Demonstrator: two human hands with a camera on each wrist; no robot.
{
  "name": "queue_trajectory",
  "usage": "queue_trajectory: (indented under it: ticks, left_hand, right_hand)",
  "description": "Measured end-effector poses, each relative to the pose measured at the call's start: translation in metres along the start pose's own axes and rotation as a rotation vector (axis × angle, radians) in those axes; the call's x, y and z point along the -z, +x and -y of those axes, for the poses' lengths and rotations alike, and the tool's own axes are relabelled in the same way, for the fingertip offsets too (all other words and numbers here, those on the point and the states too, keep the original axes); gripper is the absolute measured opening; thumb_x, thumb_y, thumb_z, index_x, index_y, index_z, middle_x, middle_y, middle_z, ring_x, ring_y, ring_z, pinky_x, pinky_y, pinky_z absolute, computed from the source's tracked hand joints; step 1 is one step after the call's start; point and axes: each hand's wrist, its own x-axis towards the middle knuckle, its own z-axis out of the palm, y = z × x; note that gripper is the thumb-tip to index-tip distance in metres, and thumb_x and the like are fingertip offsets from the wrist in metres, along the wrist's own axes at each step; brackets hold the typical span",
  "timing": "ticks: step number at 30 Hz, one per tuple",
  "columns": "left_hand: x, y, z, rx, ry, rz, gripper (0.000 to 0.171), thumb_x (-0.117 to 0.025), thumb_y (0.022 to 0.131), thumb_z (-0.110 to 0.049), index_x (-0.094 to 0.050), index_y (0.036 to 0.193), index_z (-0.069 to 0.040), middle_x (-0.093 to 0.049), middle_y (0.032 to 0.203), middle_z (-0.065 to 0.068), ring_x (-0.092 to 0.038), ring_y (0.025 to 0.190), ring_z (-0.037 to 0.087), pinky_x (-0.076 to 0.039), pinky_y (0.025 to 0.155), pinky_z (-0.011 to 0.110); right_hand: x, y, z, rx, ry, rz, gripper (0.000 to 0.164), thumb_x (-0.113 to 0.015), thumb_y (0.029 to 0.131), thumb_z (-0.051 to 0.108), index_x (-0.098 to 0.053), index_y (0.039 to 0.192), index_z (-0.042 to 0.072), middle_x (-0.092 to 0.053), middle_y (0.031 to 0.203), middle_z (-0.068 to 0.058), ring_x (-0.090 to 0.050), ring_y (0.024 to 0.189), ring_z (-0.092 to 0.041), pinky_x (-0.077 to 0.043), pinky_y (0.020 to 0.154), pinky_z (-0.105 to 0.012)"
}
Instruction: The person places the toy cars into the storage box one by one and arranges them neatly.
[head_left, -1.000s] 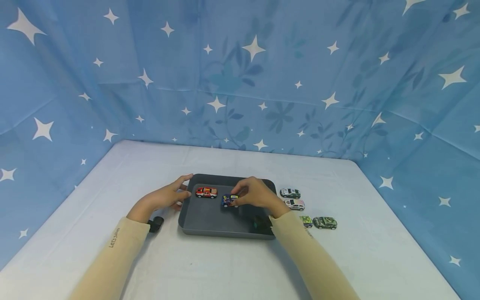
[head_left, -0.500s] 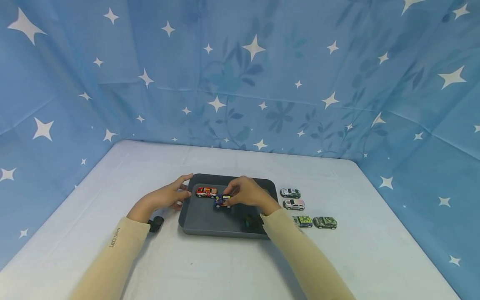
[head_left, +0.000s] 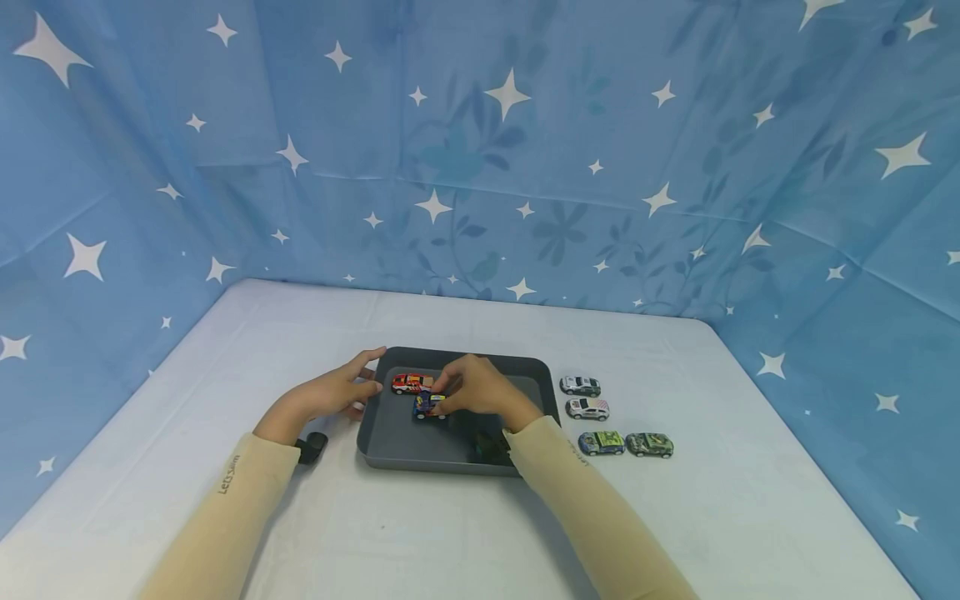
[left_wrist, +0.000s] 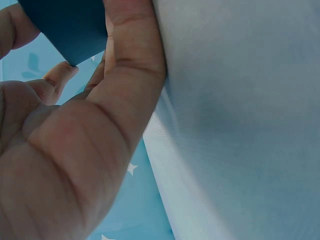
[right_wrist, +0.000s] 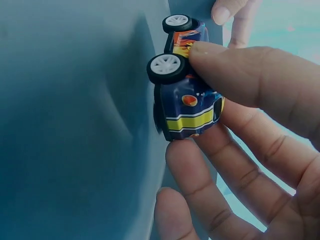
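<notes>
In the head view a dark grey tray [head_left: 408, 447] lies on the table. My right hand [head_left: 480, 387] is over it, pinching a dark blue toy car [head_left: 422, 405] low above the tray floor. The right wrist view shows this toy car [right_wrist: 186, 102] with white wheels, flame marks and a yellow stripe, between thumb and fingers. Just behind it in the tray is a red toy car [head_left: 408, 382], partly hidden by my fingers. My left hand [head_left: 333, 393] holds the tray's left wall. In the left wrist view the tray's wall [left_wrist: 75, 30] shows between its fingers.
Right of the tray stand several toy cars: a white and dark one [head_left: 581, 386], a white and pink one [head_left: 588, 408], a yellow-green and blue one [head_left: 602, 442] and a camouflage one [head_left: 651, 445]. A black object [head_left: 312, 448] lies by the left wrist. Blue curtains [head_left: 480, 167] surround the table.
My right hand has carried the blue toy car leftward across the tray, close to the red one. The yellow-green car has come out from behind the right sleeve. My left hand stays put.
</notes>
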Motion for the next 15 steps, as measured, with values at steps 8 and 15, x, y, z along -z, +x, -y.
queue_trajectory:
  ticks: [8,15]
  left_hand:
    - [0.001,0.0,0.001,0.007,-0.005,0.004,0.074,-0.048,0.116,-0.011,-0.003,0.174,-0.005,-0.032,0.16,0.041,-0.064,0.125,0.044,-0.062,0.092,0.046]
    - [0.001,0.001,0.001,0.0,-0.005,0.016,0.074,-0.047,0.116,-0.011,-0.002,0.173,-0.004,-0.03,0.161,0.042,-0.063,0.128,0.046,-0.062,0.093,0.046]
  right_hand:
    - [-0.008,0.006,0.007,0.012,-0.015,-0.007,0.017,-0.091,0.086,0.002,-0.082,0.1,0.004,-0.079,0.114,-0.011,-0.079,0.09,-0.018,-0.064,0.079,-0.032]
    - [-0.013,0.01,0.01,-0.006,-0.059,-0.017,0.017,-0.093,0.086,0.006,-0.082,0.099,0.007,-0.079,0.11,-0.008,-0.077,0.09,-0.018,-0.063,0.082,-0.036]
